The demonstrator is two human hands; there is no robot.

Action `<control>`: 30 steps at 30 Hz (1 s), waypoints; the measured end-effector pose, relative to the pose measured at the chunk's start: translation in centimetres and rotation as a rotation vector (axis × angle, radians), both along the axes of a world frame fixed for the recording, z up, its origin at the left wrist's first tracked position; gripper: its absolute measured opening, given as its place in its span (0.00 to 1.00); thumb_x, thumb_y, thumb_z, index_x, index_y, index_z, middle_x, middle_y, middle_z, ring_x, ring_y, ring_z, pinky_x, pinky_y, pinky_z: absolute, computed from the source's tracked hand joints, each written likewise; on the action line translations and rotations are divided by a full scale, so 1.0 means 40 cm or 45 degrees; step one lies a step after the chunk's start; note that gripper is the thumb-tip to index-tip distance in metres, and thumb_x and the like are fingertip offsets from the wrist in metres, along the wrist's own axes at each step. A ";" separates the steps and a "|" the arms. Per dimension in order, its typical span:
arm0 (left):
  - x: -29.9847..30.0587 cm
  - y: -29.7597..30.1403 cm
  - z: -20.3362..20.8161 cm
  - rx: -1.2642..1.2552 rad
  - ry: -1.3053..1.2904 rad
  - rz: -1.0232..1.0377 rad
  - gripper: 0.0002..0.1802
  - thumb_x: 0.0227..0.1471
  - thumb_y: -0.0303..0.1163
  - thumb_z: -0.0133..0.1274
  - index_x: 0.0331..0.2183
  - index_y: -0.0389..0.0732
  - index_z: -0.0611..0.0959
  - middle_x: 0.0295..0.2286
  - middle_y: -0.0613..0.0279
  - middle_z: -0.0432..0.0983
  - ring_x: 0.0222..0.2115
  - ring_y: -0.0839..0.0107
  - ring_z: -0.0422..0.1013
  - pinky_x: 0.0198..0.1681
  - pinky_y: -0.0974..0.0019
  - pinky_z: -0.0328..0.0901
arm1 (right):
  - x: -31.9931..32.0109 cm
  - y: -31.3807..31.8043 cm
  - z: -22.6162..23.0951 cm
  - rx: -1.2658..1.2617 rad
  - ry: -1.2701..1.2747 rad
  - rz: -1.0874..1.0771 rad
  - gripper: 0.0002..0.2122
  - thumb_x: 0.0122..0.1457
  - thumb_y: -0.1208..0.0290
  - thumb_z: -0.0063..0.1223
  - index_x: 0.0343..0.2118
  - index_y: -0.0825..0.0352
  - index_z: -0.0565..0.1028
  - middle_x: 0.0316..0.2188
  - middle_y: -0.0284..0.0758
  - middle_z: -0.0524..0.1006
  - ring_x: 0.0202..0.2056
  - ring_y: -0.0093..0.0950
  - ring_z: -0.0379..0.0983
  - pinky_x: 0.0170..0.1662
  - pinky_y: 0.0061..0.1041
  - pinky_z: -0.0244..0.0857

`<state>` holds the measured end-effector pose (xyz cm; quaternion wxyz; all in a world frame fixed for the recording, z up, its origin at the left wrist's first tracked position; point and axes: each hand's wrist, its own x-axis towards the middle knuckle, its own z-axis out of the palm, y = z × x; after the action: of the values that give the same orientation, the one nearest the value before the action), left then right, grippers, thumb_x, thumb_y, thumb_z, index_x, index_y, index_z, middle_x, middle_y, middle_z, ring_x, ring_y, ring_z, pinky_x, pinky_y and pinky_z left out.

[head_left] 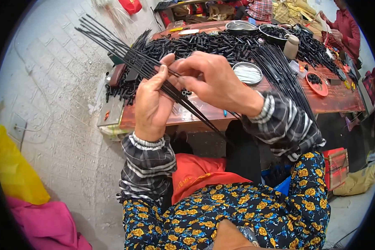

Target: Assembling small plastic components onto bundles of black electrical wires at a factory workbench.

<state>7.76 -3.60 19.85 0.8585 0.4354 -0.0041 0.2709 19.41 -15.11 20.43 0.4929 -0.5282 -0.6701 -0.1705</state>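
Both hands are gripping thin black plastic rods: left hand [151,102] bundling them [125,54], right hand [214,81] fingertips pinching one to align.

We see a red box [336,165] with yellow bands low on the right, under the table. A tan sack [357,181] lies just beside it. A red bag [130,5] hangs at the top (partly cut off).

Before us the counter [204,112] carries heaped short tubes [212,43]; a metal dish [247,73] lies right of our rod bundle [125,54].
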 end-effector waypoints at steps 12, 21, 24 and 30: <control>0.035 -0.016 0.008 0.124 -0.065 -0.284 0.22 0.62 0.34 0.38 0.55 0.33 0.61 0.39 0.44 0.74 0.43 0.49 0.72 0.48 0.49 0.67 | 0.009 -0.073 -0.128 -0.943 1.155 0.777 0.11 0.62 0.64 0.47 0.37 0.69 0.72 0.19 0.29 0.72 0.19 0.17 0.70 0.22 0.15 0.64; 0.063 -0.011 -0.003 0.172 0.036 -0.414 0.23 0.62 0.31 0.37 0.56 0.33 0.61 0.45 0.42 0.70 0.50 0.48 0.66 0.55 0.48 0.62 | -0.005 -0.116 -0.150 -0.761 1.437 0.846 0.11 0.64 0.68 0.43 0.43 0.70 0.70 0.23 0.32 0.74 0.19 0.19 0.72 0.21 0.14 0.65; 0.070 -0.030 0.002 0.119 0.030 -0.500 0.22 0.61 0.32 0.38 0.54 0.34 0.63 0.44 0.42 0.70 0.49 0.47 0.67 0.53 0.48 0.62 | -0.021 -0.129 -0.166 -0.690 1.458 0.911 0.12 0.64 0.67 0.44 0.43 0.71 0.70 0.24 0.33 0.75 0.21 0.21 0.73 0.22 0.15 0.66; 0.072 -0.039 0.017 0.240 0.099 -0.460 0.22 0.61 0.31 0.37 0.55 0.34 0.61 0.46 0.41 0.69 0.49 0.46 0.66 0.54 0.48 0.63 | -0.035 -0.146 -0.173 -0.614 1.460 0.825 0.13 0.63 0.65 0.44 0.44 0.71 0.69 0.26 0.34 0.76 0.25 0.22 0.75 0.26 0.16 0.69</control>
<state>10.65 -5.18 20.52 0.8481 0.5161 -0.0744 0.0938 18.01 -20.95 13.52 0.6638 -0.4029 -0.4472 0.4440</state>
